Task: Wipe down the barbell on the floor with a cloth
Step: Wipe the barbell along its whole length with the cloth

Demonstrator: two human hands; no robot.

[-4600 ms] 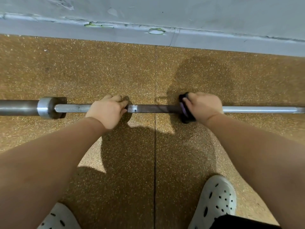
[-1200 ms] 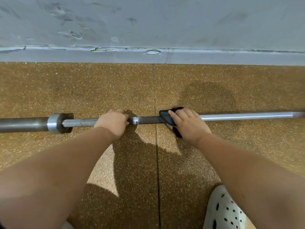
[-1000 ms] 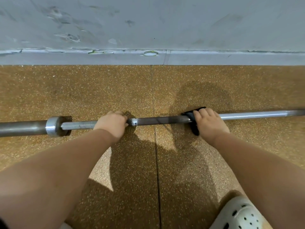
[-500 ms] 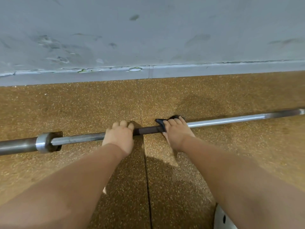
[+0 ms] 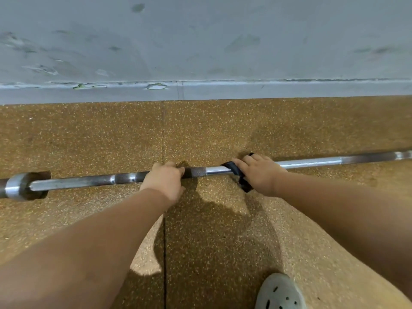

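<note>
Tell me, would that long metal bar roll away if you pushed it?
Probably, yes: the barbell is round and lies on flat floor, which may be why the left hand grips it. It looks like solid steel, so likely heavy and stiff, not bendy.

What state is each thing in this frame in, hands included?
barbell: lying on the floor, along the wall.
left hand: gripping the bare barbell.
right hand: fingers curled over the cloth, holding it on the barbell.
cloth: dark, wrapped round the barbell under the right hand.
shoe: flat on the floor, partly out of frame.
</note>
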